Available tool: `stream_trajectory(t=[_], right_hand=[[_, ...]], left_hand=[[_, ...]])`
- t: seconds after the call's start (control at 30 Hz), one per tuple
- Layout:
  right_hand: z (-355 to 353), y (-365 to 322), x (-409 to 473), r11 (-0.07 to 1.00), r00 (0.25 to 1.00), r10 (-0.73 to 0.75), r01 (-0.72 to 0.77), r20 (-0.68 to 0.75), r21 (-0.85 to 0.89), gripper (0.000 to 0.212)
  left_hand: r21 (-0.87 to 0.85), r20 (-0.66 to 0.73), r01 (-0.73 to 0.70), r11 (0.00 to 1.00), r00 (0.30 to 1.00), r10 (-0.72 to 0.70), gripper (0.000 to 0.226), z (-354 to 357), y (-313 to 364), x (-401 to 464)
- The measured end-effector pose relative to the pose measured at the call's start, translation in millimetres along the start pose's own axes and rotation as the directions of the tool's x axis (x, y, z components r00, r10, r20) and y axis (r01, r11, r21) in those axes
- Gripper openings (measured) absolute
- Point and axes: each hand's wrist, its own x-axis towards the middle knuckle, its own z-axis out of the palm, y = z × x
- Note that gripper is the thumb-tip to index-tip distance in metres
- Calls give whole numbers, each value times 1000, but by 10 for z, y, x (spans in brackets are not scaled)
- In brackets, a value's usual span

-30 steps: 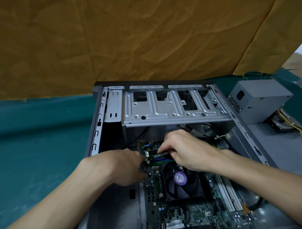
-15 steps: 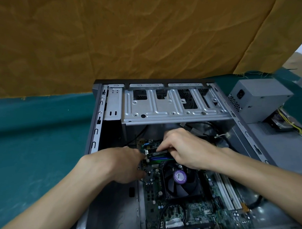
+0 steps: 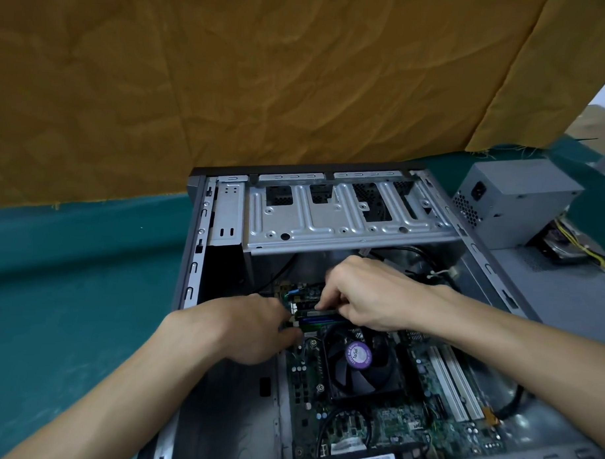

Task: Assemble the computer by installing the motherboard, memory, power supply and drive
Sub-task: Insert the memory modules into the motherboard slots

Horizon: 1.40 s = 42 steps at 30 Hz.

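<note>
An open grey computer case (image 3: 193, 260) lies on its side with the green motherboard (image 3: 400, 425) inside it. A black CPU fan (image 3: 358, 365) with a purple label sits mid-board. Just beyond the fan, a green memory stick (image 3: 320, 313) lies along the slots. My right hand (image 3: 370, 297) pinches its right end from above. My left hand (image 3: 253, 327) rests at the stick's left end, fingertips curled against the slot latch. The grey power supply (image 3: 514, 199) stands outside the case at the right, its yellow and black cables (image 3: 575, 245) trailing behind it.
The silver drive cage (image 3: 345, 227) spans the far end of the case above my hands. Black cables (image 3: 416, 257) loop behind my right hand. White expansion slots (image 3: 453, 382) lie right of the fan. The teal cloth (image 3: 69, 290) covers the table; an orange cloth (image 3: 231, 72) hangs behind.
Both hands stay at the memory stick with only a slight shift; the stick sits a little lower along the slots. The view has tilted slightly.
</note>
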Motion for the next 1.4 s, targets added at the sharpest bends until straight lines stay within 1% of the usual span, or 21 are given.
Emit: stream_trajectory(t=[0.1, 0.23, 0.3, 0.43, 0.6, 0.73, 0.87, 0.97, 1.03, 1.1, 1.17, 1.2, 1.27, 1.4], right_hand=[[17, 4, 3, 1000, 1000, -3, 3, -8, -15, 40], [1, -1, 2, 999, 1000, 22, -22, 21, 24, 41], [2, 3, -4, 1000, 1000, 24, -24, 12, 15, 41], [13, -11, -9, 1000, 1000, 6, -7, -28, -24, 42], [21, -3, -2, 998, 999, -1, -1, -41, -68, 44], [19, -12, 11, 998, 1000, 4, -6, -25, -62, 44], [-3, 4, 29, 999, 999, 31, -29, 34, -34, 41], [-6, 24, 46, 999, 998, 39, -38, 58, -33, 37], [-8, 21, 71, 999, 997, 37, -35, 69, -41, 32], [-14, 15, 93, 998, 995, 38, -34, 90, -46, 28], [-17, 9, 98, 998, 994, 43, -38, 96, -46, 26], [-14, 8, 95, 998, 995, 45, -41, 89, -53, 26], [-13, 0, 78, 996, 996, 47, -41, 70, -75, 28], [-25, -8, 40, 996, 998, 50, -48, 27, -70, 27]], left_hand=[[2, -18, 31, 1000, 999, -31, 44, -9, 20, 6], [-12, -62, 64, 998, 996, -65, 42, -20, 39, 19], [-25, -74, 74, 997, 994, -76, 41, -19, 48, 26], [-31, -70, 76, 997, 994, -78, 40, -4, 30, 20], [-23, -58, 68, 997, 996, -69, 38, -1, 21, 17], [-5, -60, 66, 998, 996, -66, 39, -2, 19, 21], [-22, -55, 73, 997, 996, -74, 39, -3, 29, 38], [-94, -69, 99, 991, 992, -105, 34, -6, 51, 130], [-134, -78, 131, 982, 987, -142, 36, -38, 71, 222], [-235, -41, 152, 960, 985, -166, 39, -87, 92, 313], [-379, 29, 177, 908, 983, -179, 42, -113, 93, 384], [-414, 52, 189, 890, 982, -184, 42, -113, 89, 405], [-425, 72, 208, 881, 978, -196, 42, -83, 79, 441], [-414, 70, 226, 882, 974, -216, 42, -40, 89, 477]])
